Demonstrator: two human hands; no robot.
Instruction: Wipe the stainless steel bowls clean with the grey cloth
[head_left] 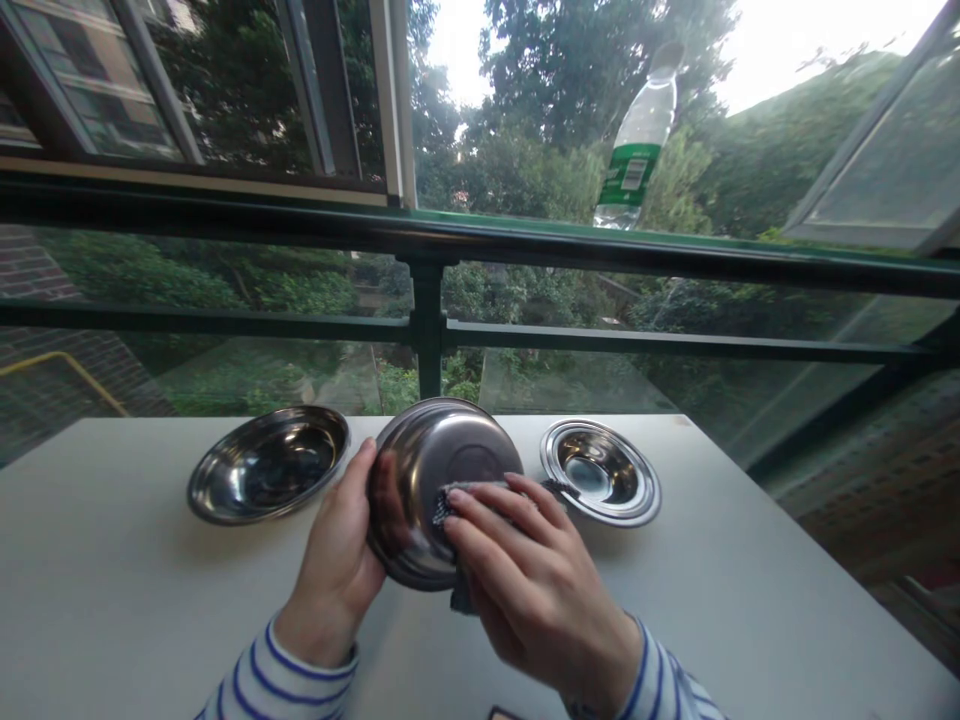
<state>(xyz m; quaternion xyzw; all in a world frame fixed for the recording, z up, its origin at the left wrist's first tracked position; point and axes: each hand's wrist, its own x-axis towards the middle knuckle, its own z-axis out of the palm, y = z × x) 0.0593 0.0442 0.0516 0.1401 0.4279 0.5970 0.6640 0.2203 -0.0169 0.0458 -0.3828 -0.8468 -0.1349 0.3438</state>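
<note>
A shiny stainless steel bowl [409, 480] is held up over the table, tilted so that its outer bottom faces me. My left hand [341, 560] grips it by the left side, thumb on the near edge and the other fingers hidden behind. With bent fingers, my right hand [529, 570] presses a dark patterned cloth [441, 508] against the bowl's underside. Part of the cloth hangs below the fingers. To the left stands a wide metal bowl [270, 465], its inside facing up. On the right lies a smaller wide-rimmed metal bowl [600, 472], close beyond my right hand.
The white table [135, 580] ends at a glass barrier with a dark green railing [525, 240]. A plastic bottle [636, 150] with a green label stands at the railing. At the bottom edge, a small dark-edged object [504, 713] is mostly cut off.
</note>
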